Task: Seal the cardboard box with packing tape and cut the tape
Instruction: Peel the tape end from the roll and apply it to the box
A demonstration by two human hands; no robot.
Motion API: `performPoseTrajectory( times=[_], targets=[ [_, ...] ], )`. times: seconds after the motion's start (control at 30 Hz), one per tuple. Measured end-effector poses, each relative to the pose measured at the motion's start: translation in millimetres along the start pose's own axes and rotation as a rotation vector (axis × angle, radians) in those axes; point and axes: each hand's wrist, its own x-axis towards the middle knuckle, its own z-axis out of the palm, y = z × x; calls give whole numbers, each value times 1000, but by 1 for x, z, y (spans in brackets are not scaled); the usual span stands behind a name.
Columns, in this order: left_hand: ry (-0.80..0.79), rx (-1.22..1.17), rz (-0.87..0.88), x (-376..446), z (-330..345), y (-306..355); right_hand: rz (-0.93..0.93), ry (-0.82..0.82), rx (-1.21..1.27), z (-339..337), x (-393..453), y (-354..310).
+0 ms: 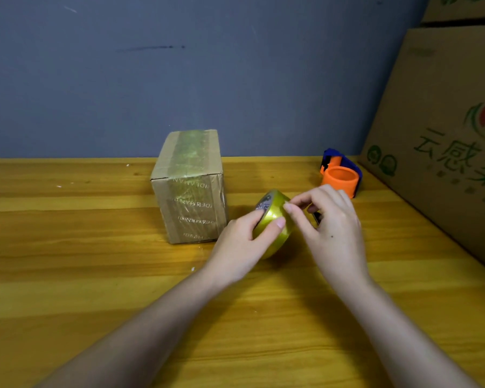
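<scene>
Grey-blue wall behind, yellow-orange wooden plank table (67, 275) below. Small brown cardboard box (189, 189) with old yellowish tape strips stands at 10 o'clock from the hands, just beside them, not touched. Shiny yellow-green roll of packing tape (275, 219) is at scene centre, gripped by the left hand (241, 247), thumb across the outer band and fingers closed around the far rim. Right hand (331, 222) comes in from 4 o'clock, forefinger and thumb pinched at the roll's top edge, probably picking for the tape end; no free end visible. Orange and blue plastic tape dispenser (340, 177) sits at 1 o'clock, idle. Large printed cardboard carton (443, 141) leans at 3 o'clock.

Risks: the end could split or tear into a sliver if picked at an angle; the glossy roll could slip.
</scene>
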Motion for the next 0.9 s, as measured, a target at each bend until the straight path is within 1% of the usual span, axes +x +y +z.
performPoseTrajectory(
  times=[0.13,0.3,0.37,0.47,0.5,0.57,0.67,0.7,0.8,0.83,0.9],
  targets=[
    [-52,20,61,-4,-1,-8,4,9,42,1,1,6],
    [-61,79,91,-2,1,-1,-102,41,-81,-4,1,5],
    [-76,7,71,0,3,4,-154,52,-145,-6,2,5],
    [-109,-182,15,1,6,9,-209,64,-220,-10,3,5],
    [-117,-212,9,1,7,10,-223,66,-249,-11,3,4],
    [-108,-192,7,3,8,10,-254,72,-283,-13,3,1],
    [-12,-111,-10,6,3,9,-328,54,-274,-15,0,-13],
    [27,-34,-2,7,0,9,-353,52,-273,-17,-1,-17],
    [115,337,51,6,-6,17,-405,53,-281,-23,0,-22],
    [130,418,52,5,-6,19,-420,53,-293,-25,0,-22],
    [119,505,31,5,-4,22,-435,53,-304,-27,0,-20]
  ],
)
